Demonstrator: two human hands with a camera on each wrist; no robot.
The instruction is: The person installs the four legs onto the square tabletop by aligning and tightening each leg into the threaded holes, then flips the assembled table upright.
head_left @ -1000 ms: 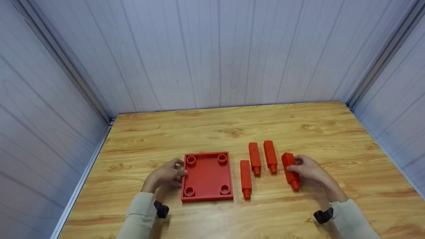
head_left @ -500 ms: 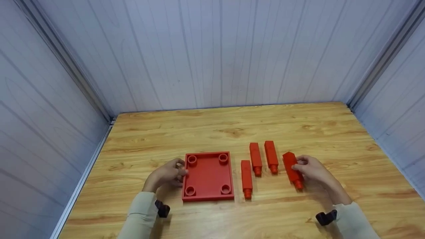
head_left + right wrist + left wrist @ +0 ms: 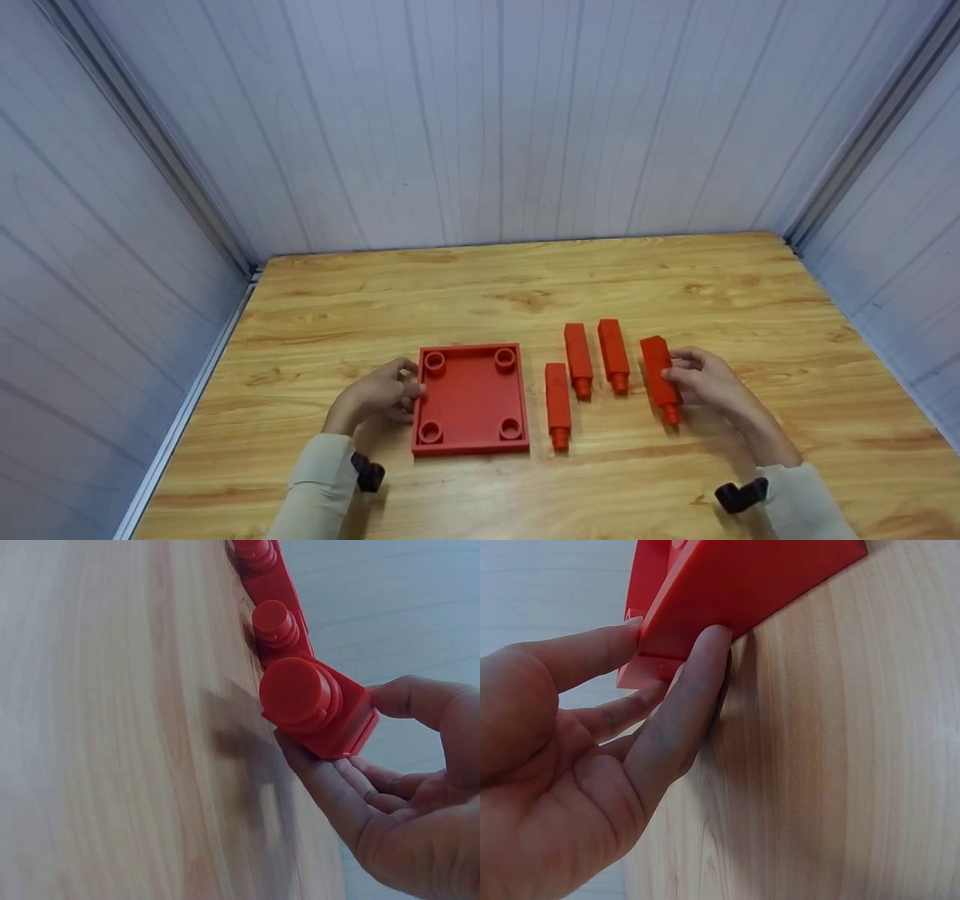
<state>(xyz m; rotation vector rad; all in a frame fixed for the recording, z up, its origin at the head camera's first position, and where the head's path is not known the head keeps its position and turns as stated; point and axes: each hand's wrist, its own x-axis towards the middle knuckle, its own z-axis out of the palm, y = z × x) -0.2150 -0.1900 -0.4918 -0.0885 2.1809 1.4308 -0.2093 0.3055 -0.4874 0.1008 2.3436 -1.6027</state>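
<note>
A red square toy tabletop (image 3: 471,397) lies underside up, with a raised rim and a round socket at each corner. My left hand (image 3: 380,391) pinches its left edge, thumb on the rim; in the left wrist view, fingers (image 3: 697,682) press the outer side wall. My right hand (image 3: 709,379) pinches a red square table leg (image 3: 658,375) from the right, between thumb and fingers. In the right wrist view that leg's round peg end (image 3: 296,697) points at the camera, and its shadow falls on the table.
Three more red legs lie between the tabletop and my right hand: a near one (image 3: 557,405), a middle one (image 3: 577,358) and a far one (image 3: 613,352). Their peg ends face me. A pale panelled wall (image 3: 495,127) stands behind the wooden table (image 3: 525,292), with side walls left and right.
The leg in my right hand has turned slightly and risen a little, its far end tilting up. My left hand and the tabletop stay put.
</note>
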